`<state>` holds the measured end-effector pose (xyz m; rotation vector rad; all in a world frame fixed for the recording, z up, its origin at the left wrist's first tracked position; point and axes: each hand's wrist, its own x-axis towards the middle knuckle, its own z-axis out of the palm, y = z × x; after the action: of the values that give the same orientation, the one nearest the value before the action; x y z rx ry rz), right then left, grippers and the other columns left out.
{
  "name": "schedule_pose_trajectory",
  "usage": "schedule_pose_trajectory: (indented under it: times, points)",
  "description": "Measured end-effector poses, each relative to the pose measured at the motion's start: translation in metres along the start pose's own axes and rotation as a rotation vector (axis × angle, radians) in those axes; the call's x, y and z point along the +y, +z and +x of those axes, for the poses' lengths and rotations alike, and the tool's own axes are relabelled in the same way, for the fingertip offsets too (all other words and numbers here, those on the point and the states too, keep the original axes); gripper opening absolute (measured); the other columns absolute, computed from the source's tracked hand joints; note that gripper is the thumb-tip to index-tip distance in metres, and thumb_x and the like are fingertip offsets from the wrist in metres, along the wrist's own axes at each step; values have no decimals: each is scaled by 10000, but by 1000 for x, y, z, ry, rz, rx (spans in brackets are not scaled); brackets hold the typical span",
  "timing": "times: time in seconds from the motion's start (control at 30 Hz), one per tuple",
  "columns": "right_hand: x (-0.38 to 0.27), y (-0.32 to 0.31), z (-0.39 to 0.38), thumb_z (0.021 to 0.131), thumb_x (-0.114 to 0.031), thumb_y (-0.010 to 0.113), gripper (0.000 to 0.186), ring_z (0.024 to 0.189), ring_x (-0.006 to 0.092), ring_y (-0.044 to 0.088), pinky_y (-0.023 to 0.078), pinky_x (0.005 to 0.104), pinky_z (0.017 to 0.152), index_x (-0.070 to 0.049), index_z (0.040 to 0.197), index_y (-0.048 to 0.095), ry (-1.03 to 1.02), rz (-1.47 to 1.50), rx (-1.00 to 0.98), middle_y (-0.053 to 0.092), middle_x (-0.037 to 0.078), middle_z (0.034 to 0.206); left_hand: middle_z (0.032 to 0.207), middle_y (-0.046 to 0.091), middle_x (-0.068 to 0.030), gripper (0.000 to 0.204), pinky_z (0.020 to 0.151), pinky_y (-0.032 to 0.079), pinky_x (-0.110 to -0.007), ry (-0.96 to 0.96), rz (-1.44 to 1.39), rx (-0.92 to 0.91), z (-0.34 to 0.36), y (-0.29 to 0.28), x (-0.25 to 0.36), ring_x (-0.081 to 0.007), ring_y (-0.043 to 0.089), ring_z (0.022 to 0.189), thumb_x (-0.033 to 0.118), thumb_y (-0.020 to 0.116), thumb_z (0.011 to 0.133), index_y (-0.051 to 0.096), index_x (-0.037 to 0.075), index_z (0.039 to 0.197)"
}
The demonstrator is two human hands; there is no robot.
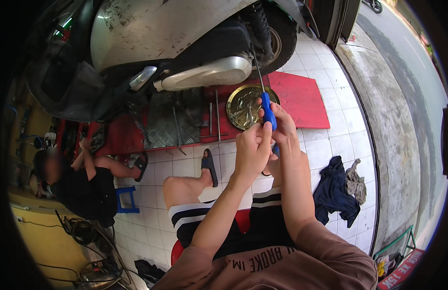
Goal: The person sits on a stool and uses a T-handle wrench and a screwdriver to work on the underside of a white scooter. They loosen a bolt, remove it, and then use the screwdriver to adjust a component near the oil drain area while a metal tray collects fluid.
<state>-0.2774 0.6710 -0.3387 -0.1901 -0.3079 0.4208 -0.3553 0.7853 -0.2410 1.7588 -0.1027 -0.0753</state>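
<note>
My right hand (283,126) is closed on the blue-handled screwdriver (267,108), whose long shaft points up at the scooter's rear, beside the silver side cover (204,73). My left hand (251,148) is closed just below it, thumb near the handle's lower end; what its fingers hold is partly hidden, though a small metal piece shows above them. Behind my hands is a round brass-coloured tray (233,107) with small metal parts, under the rear wheel (283,41).
A red lift platform (303,99) holds long tools. Another person (83,188) sits at the left by a blue stool (128,202), hands on a red toolbox. Dark cloths (335,191) lie at right beside the doorway sill. Cables and hoses (81,229) lie at lower left.
</note>
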Motion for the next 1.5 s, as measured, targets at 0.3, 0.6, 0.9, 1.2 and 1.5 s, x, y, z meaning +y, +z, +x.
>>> schedule_pose_trajectory:
  times: [0.3, 0.6, 0.9, 1.2, 1.5]
  points:
    - [27, 20, 14, 928, -289, 639, 375, 608, 50, 535, 471, 176, 542, -1, 1149, 541, -85, -101, 188, 642, 103, 999, 582, 408, 38, 380, 382, 247, -190, -196, -580, -109, 9, -7, -35, -38, 312, 391, 421, 471, 1006, 543, 87, 839]
    - [14, -5, 10, 911, -258, 671, 317, 527, -3, 451, 409, 142, 493, 2, 1063, 572, -62, -182, 123, 610, 39, 824, 607, 575, -18, 340, 433, 348, -267, 154, 156, 80, 9, -18, -23, -79, 474, 453, 301, 532, 988, 614, 12, 829]
    - [16, 13, 10, 939, -253, 626, 464, 529, 4, 438, 411, 117, 471, 40, 1267, 480, -78, 72, 180, 640, 107, 996, 712, 525, -16, 337, 472, 329, -241, -429, -940, -215, 14, -15, -33, -69, 418, 486, 317, 476, 1017, 583, -3, 1027]
    - [14, -11, 18, 907, -226, 672, 361, 538, -5, 416, 396, 143, 490, 25, 1145, 569, -30, -260, 187, 664, 100, 970, 616, 492, 3, 244, 413, 313, -236, 102, 262, 60, 14, -15, -40, -70, 422, 442, 225, 572, 969, 605, 7, 863]
    - [6, -13, 14, 914, -163, 650, 473, 585, -6, 423, 391, 128, 495, 55, 1292, 467, -29, -38, -23, 632, 101, 1061, 713, 487, -6, 410, 455, 319, -210, -483, -845, -335, 16, -24, -33, -58, 397, 482, 405, 466, 1009, 550, 14, 1101]
